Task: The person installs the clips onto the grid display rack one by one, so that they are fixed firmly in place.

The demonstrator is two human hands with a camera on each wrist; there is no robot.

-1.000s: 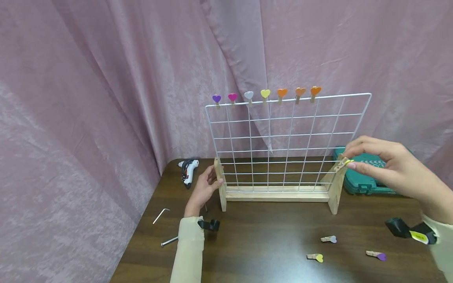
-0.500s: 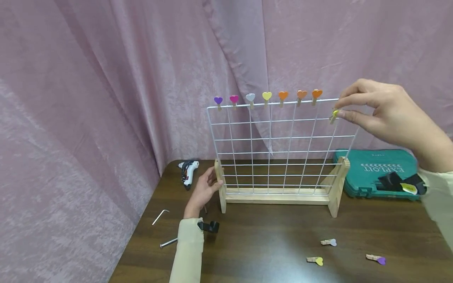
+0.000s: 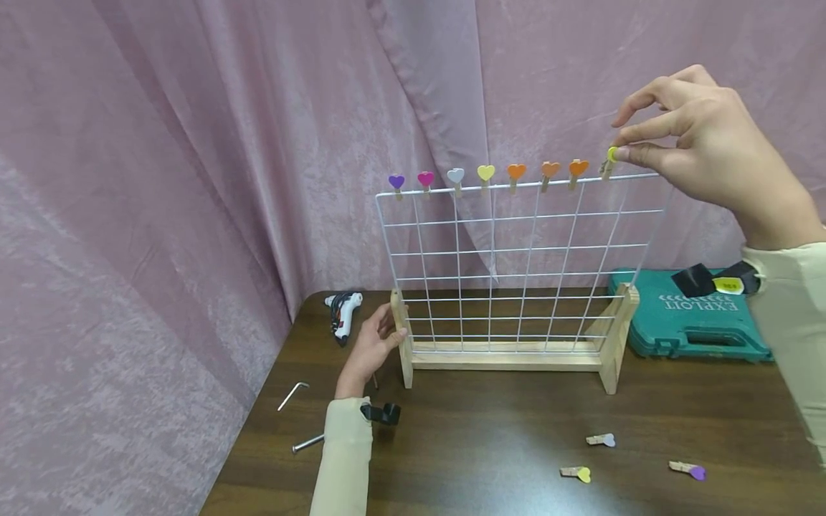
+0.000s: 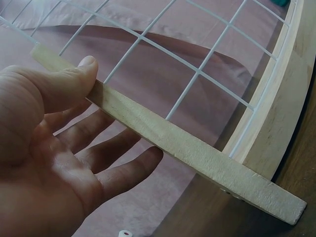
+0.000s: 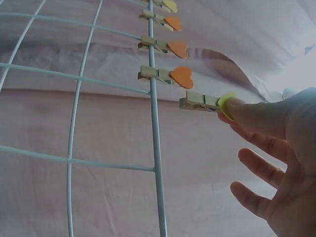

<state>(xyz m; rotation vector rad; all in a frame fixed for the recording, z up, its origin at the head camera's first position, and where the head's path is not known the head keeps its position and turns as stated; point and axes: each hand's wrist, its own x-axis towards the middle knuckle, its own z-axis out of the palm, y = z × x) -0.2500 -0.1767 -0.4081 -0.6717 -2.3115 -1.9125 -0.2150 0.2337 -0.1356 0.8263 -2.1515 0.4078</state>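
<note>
Between thumb and index finger, my right hand (image 3: 716,143) pinches a wooden clothespin (image 5: 202,101) with a yellow heart on its end. That clothespin is just off the top bar of the white wire grid (image 5: 156,128), right of the last orange heart clothespin (image 3: 577,170); a small gap shows in the right wrist view. My left hand (image 3: 369,351) holds the left upright of the wooden stand (image 4: 163,133), thumb on its edge and fingers behind. Several heart clothespins, purple, pink, white, yellow and orange, are clipped along the top bar.
Three loose clothespins, white (image 3: 601,440), yellow (image 3: 576,473) and purple (image 3: 687,469), lie at the front right of the table. Behind the stand's right side is a green case (image 3: 703,344). A glue gun (image 3: 346,315), hex key (image 3: 293,395) and bolt (image 3: 307,443) lie at left.
My right hand has risen with the yellow heart clothespin from the stand's right upright to the grid's top bar. The left hand stays on the left upright.
</note>
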